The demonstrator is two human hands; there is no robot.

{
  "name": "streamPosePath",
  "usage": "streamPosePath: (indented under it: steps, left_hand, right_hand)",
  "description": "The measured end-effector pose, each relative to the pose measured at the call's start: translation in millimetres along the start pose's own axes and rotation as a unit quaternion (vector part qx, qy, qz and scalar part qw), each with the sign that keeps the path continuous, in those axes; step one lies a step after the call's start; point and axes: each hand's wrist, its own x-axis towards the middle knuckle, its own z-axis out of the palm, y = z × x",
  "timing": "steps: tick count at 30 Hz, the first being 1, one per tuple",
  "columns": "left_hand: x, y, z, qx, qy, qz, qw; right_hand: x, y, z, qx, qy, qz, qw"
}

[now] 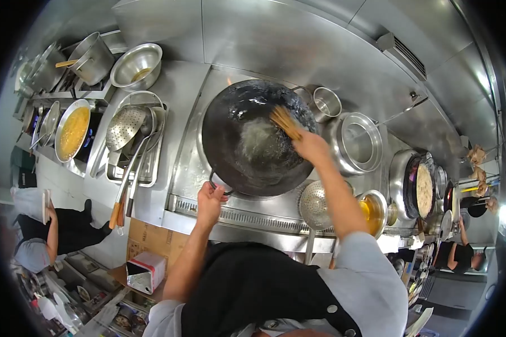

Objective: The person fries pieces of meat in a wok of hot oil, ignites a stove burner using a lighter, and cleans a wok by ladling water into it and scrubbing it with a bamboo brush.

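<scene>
A large black wok (225,129) sits on the steel stove, with cloudy, foamy water (258,140) in its bottom. My right hand (310,147) is closed round a bamboo brush (285,122), whose bristles point up and left over the right side of the wok. At the wok's lower left rim, my left hand (212,201) is closed at the black loop handle (219,188). Below my right forearm lies a perforated ladle (316,206), and beside it stands a bowl of yellow oil (372,212).
A tray (156,178) with a perforated skimmer (123,129) and ladles lies left. Steel pots (358,141) stand right of the wok; a pan of yellow liquid (73,130) is far left. Another person (62,230) stands at lower left, one more at far right.
</scene>
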Motion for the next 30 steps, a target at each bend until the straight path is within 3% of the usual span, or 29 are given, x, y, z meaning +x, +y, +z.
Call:
streamPosePath:
  steps: [2, 4, 8, 10, 12, 16, 20, 22, 24, 26, 27, 28, 30]
  left_hand:
    - [0, -5, 5, -0.001, 0.004, 0.001, 1.0]
    - [-1, -4, 3, 0.005, 0.011, 0.009, 1.0]
    - [-5, 5, 7, 0.027, 0.018, -0.023, 0.999]
    - [-6, 8, 9, 0.023, 0.02, -0.009, 0.999]
    - [-5, 3, 6, 0.017, 0.026, 0.004, 0.999]
    - [4, -2, 2, 0.041, 0.006, 0.023, 0.999]
    - [7, -4, 3, 0.045, -0.021, 0.026, 0.998]
    - [11, -6, 4, -0.107, 0.012, -0.041, 0.993]
    - [15, 4, 8, -0.175, -0.005, -0.074, 0.982]
    - [28, 4, 0, -0.355, -0.009, -0.202, 0.913]
    - [32, 10, 3, -0.389, -0.01, -0.225, 0.893]
    - [38, 6, 4, -0.391, -0.018, -0.227, 0.892]
    - [53, -4, -3, -0.441, -0.052, -0.253, 0.859]
  right_hand:
    - [20, -27, 53, -0.027, -0.017, 0.015, 0.999]
    - [-33, -51, 61, 0.008, -0.079, -0.034, 0.996]
    - [-59, 17, 24, 0.004, -0.129, -0.071, 0.989]
    - [-7, 26, 20, -0.049, -0.069, 0.003, 0.996]
    - [25, -13, 29, 0.006, 0.06, -0.011, 0.998]
    - [7, -102, 93, 0.229, 0.025, -0.05, 0.972]
    - [-93, -96, 117, 0.297, -0.027, -0.171, 0.939]
    - [-139, -58, 71, 0.195, -0.16, -0.14, 0.957]
    - [-152, 7, 31, 0.196, -0.204, -0.151, 0.947]
    - [-111, 72, -17, 0.062, -0.292, -0.03, 0.954]
    - [-102, 76, -55, 0.013, -0.209, 0.0, 0.978]
    - [-92, 58, -92, -0.125, -0.118, 0.067, 0.983]
    - [-66, 80, -100, -0.128, 0.061, 0.078, 0.987]
